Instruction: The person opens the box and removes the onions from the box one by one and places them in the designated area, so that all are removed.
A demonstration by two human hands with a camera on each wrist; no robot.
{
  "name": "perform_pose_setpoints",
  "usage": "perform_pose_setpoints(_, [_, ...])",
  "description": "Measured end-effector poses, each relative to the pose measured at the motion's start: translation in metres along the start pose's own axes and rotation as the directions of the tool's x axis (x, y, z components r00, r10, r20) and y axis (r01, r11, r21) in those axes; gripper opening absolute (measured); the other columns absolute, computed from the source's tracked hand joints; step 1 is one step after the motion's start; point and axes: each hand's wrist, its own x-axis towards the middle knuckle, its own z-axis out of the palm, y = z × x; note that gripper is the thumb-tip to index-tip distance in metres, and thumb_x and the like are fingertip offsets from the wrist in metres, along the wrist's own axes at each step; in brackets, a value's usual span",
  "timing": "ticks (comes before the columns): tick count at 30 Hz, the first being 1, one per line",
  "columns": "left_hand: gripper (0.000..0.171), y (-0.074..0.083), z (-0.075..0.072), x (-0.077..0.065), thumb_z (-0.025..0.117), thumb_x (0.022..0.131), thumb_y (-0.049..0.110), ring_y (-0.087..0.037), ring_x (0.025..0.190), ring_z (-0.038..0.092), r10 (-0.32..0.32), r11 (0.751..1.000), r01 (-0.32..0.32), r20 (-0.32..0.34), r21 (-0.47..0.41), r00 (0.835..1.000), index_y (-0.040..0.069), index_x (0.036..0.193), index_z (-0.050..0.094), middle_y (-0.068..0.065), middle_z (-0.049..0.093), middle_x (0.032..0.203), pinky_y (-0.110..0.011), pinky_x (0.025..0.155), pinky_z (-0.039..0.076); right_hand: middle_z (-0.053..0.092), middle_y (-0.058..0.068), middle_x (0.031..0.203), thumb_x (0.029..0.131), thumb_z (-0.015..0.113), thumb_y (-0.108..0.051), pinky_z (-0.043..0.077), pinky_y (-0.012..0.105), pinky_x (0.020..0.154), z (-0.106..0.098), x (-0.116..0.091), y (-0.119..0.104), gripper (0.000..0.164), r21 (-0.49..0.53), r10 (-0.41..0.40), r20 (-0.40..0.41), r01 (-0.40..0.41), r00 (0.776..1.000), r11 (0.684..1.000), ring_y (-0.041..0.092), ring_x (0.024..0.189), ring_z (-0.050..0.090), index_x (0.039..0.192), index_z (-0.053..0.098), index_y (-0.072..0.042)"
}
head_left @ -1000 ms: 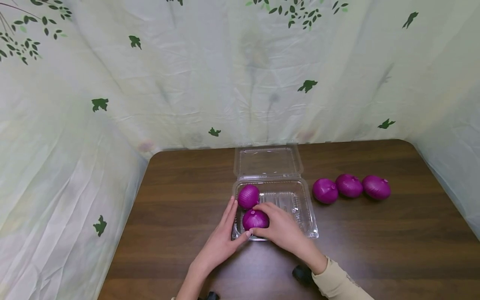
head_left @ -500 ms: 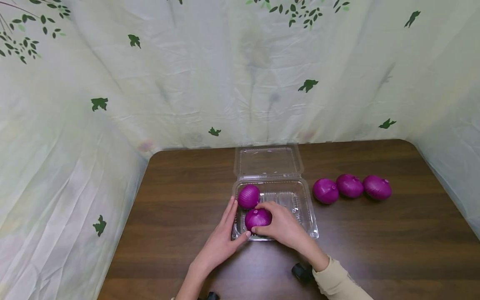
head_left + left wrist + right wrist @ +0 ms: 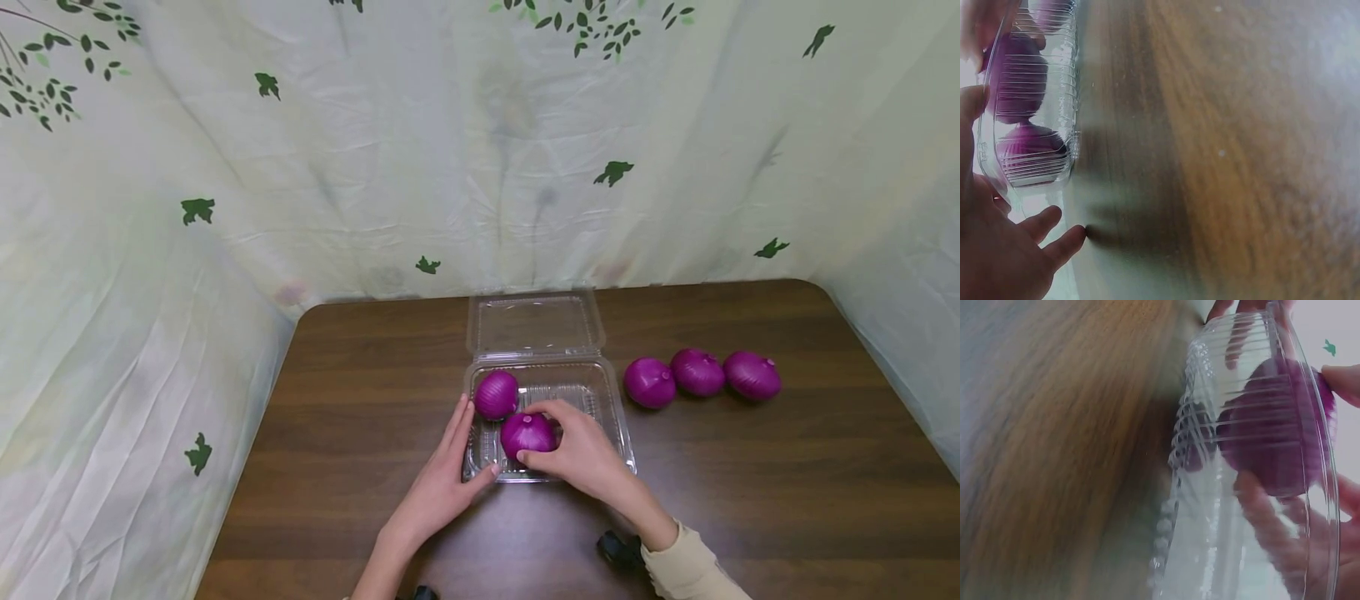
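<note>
In the head view my right hand (image 3: 581,454) grips a red onion (image 3: 527,437) between thumb and fingers, inside a clear plastic clamshell container (image 3: 621,425). The right wrist view shows this onion (image 3: 1275,428) through the ribbed wall, fingers around it. A second red onion (image 3: 496,394) lies in the back left corner of the container, close beside the held one. My left hand (image 3: 442,487) rests along the container's left side, fingers straight and thumb near the front edge. Through the wall in the left wrist view, onions show above the left hand (image 3: 1007,250).
To the container's right, three more red onions (image 3: 697,372) lie in a row on the brown wooden table (image 3: 360,383). The container's lid (image 3: 536,325) lies folded back toward the table's far edge. A patterned curtain (image 3: 375,167) hangs behind.
My right hand has shifted the gripped onion to the right and slightly back within the container, away from its left wall. The left hand has stayed put.
</note>
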Motion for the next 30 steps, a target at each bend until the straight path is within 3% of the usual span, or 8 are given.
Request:
perform_pose_setpoints(8, [0.096,0.001,0.0,0.0,0.069,0.09,0.044,-0.018,0.146,0.017,-0.001,1.0,0.001,-0.003,0.003,1.0,0.03,0.159,0.005,0.017,-0.004,0.163,-0.049,0.112,0.027,0.06,-0.01,0.12,0.071,0.088,-0.029,0.056,0.029,0.078,-0.01,-0.009,0.004,0.056,0.114,-0.058,-0.105,0.07,0.993,0.991,0.011,0.1,0.061,0.121,0.063,-0.026])
perform_pose_setpoints(17, [0.097,0.001,0.001,0.0,0.071,0.089,0.041,-0.019,0.146,0.016,0.003,1.0,-0.003,-0.014,0.005,1.0,0.028,0.16,0.006,0.013,-0.003,0.164,-0.049,0.112,0.026,0.058,-0.013,0.122,0.071,0.09,-0.025,0.056,0.036,0.078,-0.022,-0.019,0.011,0.061,0.139,-0.131,-0.247,0.169,0.96,0.976,0.01,0.107,0.056,0.125,0.062,-0.027])
perform_pose_setpoints(23, [0.097,0.001,0.001,0.0,0.071,0.089,0.04,-0.018,0.146,0.015,0.005,1.0,-0.005,-0.013,0.002,1.0,0.028,0.16,0.006,0.013,-0.003,0.164,-0.047,0.113,0.025,0.058,-0.004,0.128,0.071,0.09,-0.017,0.054,0.029,0.081,-0.037,-0.027,0.014,0.064,0.131,-0.147,-0.279,0.189,0.949,0.973,0.012,0.11,0.056,0.129,0.06,-0.019])
perform_pose_setpoints(30, [0.097,0.001,0.001,0.0,0.071,0.089,0.041,-0.019,0.146,0.016,-0.002,1.0,0.002,-0.01,-0.001,1.0,0.029,0.159,0.005,0.014,-0.003,0.164,-0.049,0.112,0.026,0.058,0.012,0.127,0.072,0.086,-0.002,0.052,0.02,0.084,-0.061,-0.043,-0.006,0.062,0.134,-0.136,-0.32,0.187,0.938,0.973,0.01,0.11,0.055,0.127,0.059,-0.002])
